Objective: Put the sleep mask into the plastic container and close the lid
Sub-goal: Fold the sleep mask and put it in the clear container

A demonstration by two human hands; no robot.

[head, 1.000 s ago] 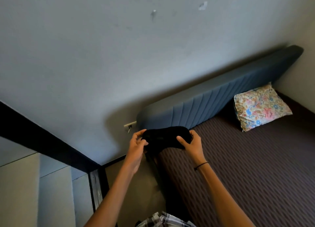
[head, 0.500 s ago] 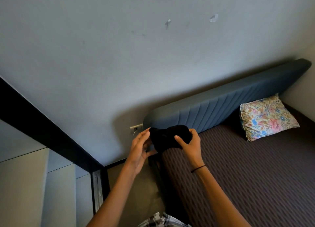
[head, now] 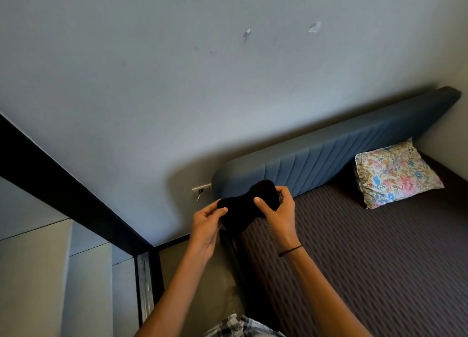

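Observation:
A black sleep mask (head: 247, 206) is held in the air between both hands, in front of the corner of the bed. My left hand (head: 206, 224) pinches its left end between thumb and fingers. My right hand (head: 279, 212) grips its right end, thumb on the front; a thin black band sits on that wrist. The mask sags a little in the middle. No plastic container or lid is in view.
A bed with a dark patterned cover (head: 367, 255) fills the right side, with a blue padded headboard (head: 329, 154) and a floral pillow (head: 395, 174). A wall socket (head: 201, 190) sits left of the headboard. A bare strip of floor (head: 202, 286) lies between bed and wall.
The view has tilted slightly, so the bed sits lower in the frame. Both hands keep hold of the mask, which has been turned and now shows its full bow-like shape.

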